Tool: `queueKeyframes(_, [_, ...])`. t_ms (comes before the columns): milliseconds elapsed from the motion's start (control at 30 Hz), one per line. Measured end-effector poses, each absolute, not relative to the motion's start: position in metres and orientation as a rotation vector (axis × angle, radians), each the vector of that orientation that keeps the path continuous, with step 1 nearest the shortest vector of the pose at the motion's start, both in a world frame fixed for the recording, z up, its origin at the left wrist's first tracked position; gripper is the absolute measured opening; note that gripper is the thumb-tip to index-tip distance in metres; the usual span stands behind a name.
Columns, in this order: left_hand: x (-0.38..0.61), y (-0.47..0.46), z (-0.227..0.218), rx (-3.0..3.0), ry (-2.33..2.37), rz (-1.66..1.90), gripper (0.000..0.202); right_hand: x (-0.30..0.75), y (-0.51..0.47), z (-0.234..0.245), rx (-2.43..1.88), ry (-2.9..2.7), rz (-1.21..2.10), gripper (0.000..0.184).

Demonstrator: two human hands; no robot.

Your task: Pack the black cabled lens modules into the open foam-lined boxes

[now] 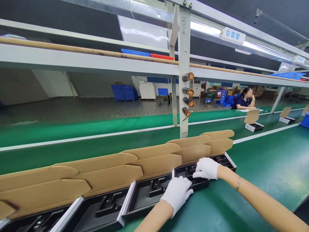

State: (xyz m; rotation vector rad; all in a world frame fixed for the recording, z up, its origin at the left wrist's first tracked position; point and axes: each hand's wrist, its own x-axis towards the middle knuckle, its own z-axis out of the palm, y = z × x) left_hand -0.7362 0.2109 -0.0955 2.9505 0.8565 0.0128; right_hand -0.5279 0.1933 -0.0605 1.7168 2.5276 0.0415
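Observation:
My left hand [177,195] and my right hand [206,168] wear white gloves and reach over an open box with a black foam insert [200,184]. The right hand's fingers cover dark parts in the insert, and the left hand rests at the box's near corner. Whatever lies under the gloves is hidden. The box's kraft cardboard lid [193,151] stands open behind it. A row of similar open boxes, including a black insert [149,193] and another [106,206], extends to the left beside my left hand.
The boxes sit on a green conveyor belt [231,193] with a white edge strip. A metal upright [183,74] with round fittings rises behind. Farther along, a seated co-worker [243,100] is near more open boxes [254,127]. Blue crates [123,91] stand in the distance.

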Motion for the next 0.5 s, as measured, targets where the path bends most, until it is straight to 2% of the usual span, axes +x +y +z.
queueKeyframes(133, [-0.733, 0.216, -0.095, 2.988, 0.833, -0.020, 0.025, -0.472, 0.139, -0.080, 2.222, 2.361, 0.198, 0.044])
queueKeyframes(267, [-0.733, 0.219, -0.099, 3.000, 0.836, -0.026, 0.022, -0.414, 0.116, -0.119, 2.391, 2.071, 0.281, 0.031])
queueKeyframes(367, [-0.734, 0.221, -0.107, 3.004, 0.843, -0.010, 0.022, -0.387, 0.161, -0.128, 2.502, 2.038, 0.355, 0.030])
queueKeyframes(500, [-0.731, 0.222, -0.124, 3.011, 0.841, 0.010, 0.030, -0.395, 0.264, -0.117, 2.533, 2.153, 0.341, 0.030])
